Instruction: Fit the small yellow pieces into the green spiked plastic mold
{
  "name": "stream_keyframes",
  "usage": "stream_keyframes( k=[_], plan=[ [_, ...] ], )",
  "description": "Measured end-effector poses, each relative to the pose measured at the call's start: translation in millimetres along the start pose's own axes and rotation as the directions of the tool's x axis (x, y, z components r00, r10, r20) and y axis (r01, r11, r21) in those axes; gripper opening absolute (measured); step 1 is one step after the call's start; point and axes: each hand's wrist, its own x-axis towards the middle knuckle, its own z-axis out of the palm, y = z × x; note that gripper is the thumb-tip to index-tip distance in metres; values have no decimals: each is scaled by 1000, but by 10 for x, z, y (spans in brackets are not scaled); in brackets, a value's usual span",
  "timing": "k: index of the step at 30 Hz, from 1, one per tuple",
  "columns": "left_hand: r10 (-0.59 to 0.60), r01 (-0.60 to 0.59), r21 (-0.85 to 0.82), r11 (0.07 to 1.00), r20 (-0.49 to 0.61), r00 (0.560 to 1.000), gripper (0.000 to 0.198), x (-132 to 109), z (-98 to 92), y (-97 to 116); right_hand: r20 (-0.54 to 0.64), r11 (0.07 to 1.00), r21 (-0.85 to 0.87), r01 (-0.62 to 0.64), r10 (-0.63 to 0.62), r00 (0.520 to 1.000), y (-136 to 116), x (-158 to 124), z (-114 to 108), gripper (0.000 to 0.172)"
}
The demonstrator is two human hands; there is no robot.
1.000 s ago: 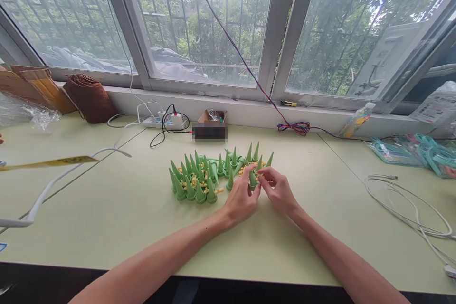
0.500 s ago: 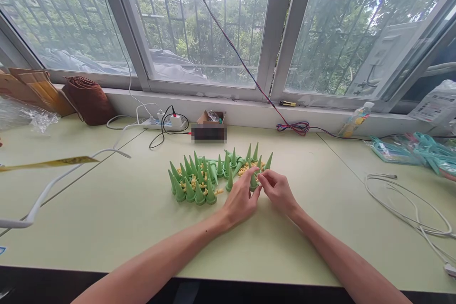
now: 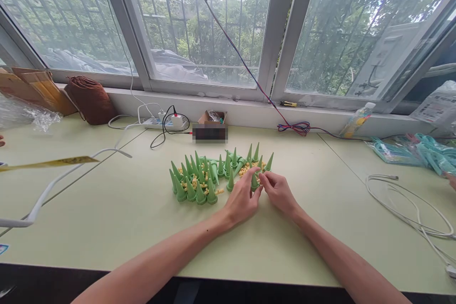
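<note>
Several green plastic cones [image 3: 199, 181] stand upright in a cluster on the pale green table [image 3: 107, 209], with small yellow pieces [image 3: 194, 183] scattered among them. My left hand [image 3: 242, 199] has its fingers closed around one green cone [image 3: 254, 181] at the right end of the cluster. My right hand [image 3: 280, 191] meets it from the right, thumb and forefinger pinched at the same cone; whether a small yellow piece is in the pinch I cannot make out.
A small cardboard box [image 3: 211, 126], a power strip [image 3: 164, 122] with cables and a brown pouch [image 3: 89, 99] sit by the window sill. White cable [image 3: 409, 206] coils at the right, teal packets [image 3: 416, 152] behind it. A white bar [image 3: 53, 183] reaches in from the left.
Both hands stay at the same cone, with only small finger shifts. The view has moved slightly.
</note>
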Motion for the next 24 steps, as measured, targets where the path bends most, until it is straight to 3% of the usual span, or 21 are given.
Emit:
stream_keyframes(
  k=[8,19,24],
  plan=[
    [-35,35,10,999,-40,999,44,18,-10,-5,-4,1000,1,-28,28,1000,24,3,-11,44],
    [25,-25,-3,1000,-12,1000,42,-2,15,-49,-36,1000,-18,-24,23,999,17,9,-3,52],
    [-27,27,-55,998,-4,1000,45,7,14,-28,-45,1000,16,-27,27,999,31,14,4,50]
  ],
)
